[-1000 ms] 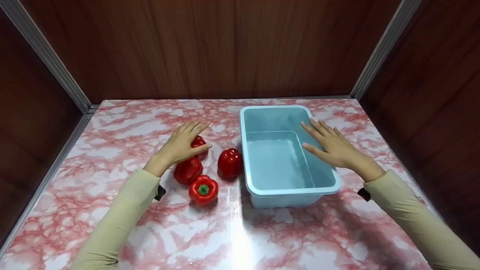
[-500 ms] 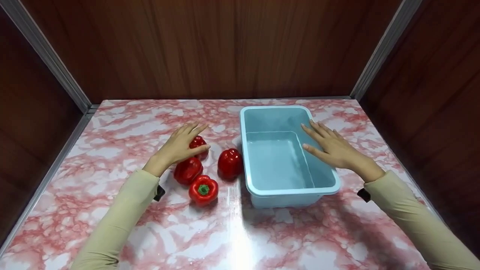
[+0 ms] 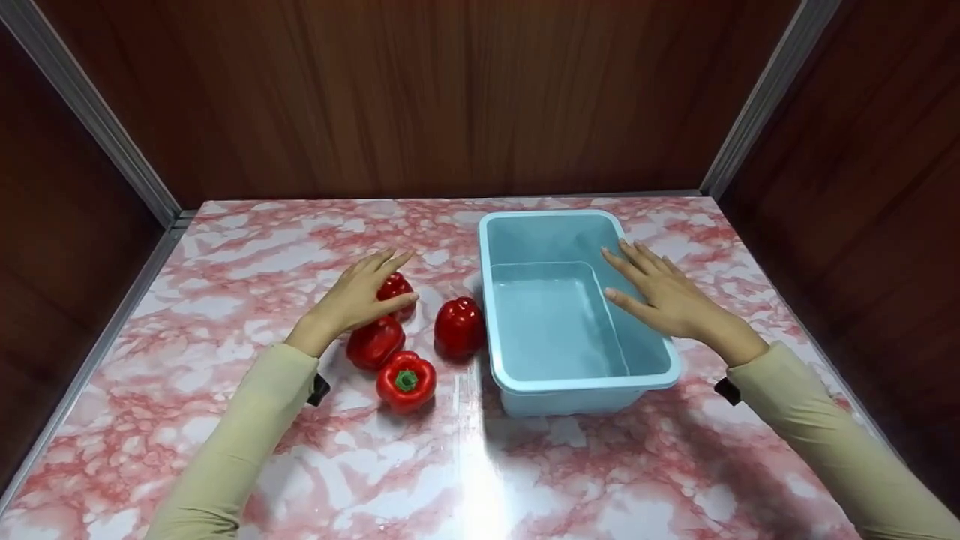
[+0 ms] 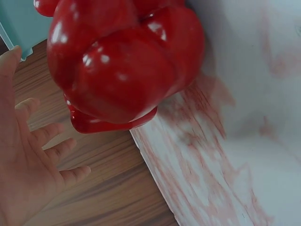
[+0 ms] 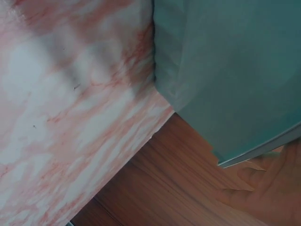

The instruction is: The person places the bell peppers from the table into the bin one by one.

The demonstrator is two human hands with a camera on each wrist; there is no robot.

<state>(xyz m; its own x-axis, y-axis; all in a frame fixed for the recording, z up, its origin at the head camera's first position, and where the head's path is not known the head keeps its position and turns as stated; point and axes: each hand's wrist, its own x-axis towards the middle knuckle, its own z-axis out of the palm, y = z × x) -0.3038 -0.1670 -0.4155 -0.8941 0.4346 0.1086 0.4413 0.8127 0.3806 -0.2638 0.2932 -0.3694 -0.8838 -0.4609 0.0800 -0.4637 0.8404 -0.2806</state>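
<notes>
My left hand (image 3: 351,300), fingers spread, hovers over the red bell peppers on the left and holds nothing. It partly covers a far pepper (image 3: 395,294) and one lying on its side (image 3: 376,342). Nearer to me a pepper (image 3: 406,381) shows its green stem, while another (image 3: 460,328) lies close to the tub's left wall. In the left wrist view a large red pepper (image 4: 122,66) fills the top, beside the spread fingers (image 4: 59,149). My right hand (image 3: 667,300), also spread, is over the right rim of a light blue plastic tub (image 3: 585,384).
The table (image 3: 315,465) has a red and white marbled top. Dark wood-grain panels (image 3: 442,97) stand behind it and on both sides, joined by grey metal corner posts (image 3: 772,97). Inside the tub only its bare bottom shows.
The left hand has shifted very slightly toward me. The right hand, the peppers and the tub stay where they were.
</notes>
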